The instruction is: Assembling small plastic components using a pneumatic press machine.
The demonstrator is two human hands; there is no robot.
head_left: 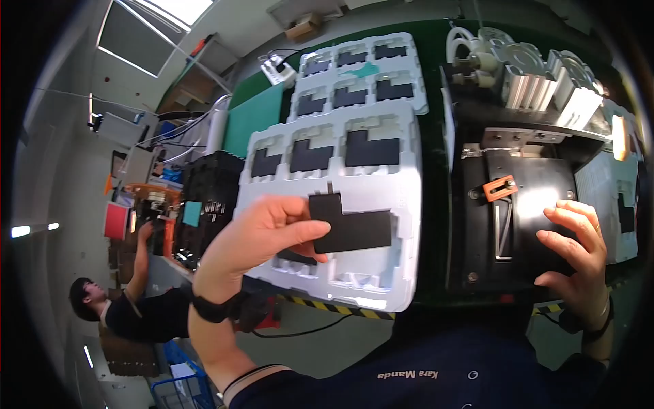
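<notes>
1. Black flat piece (351,228), shaped like an L, sits pinched between the thumb and fingers of the left hand (262,235), just above the near white tray (402,204).
2. Right hand (575,255) lies spread open on the black machine block (528,204) at 3 o'clock, gripping nothing.
3. I think a soft, level pinch is best, so the thin piece does not bend.
4. More black pieces fill the far tray (419,88) at 12 o'clock.
5. Keep clear of the orange clip (501,187).
</notes>
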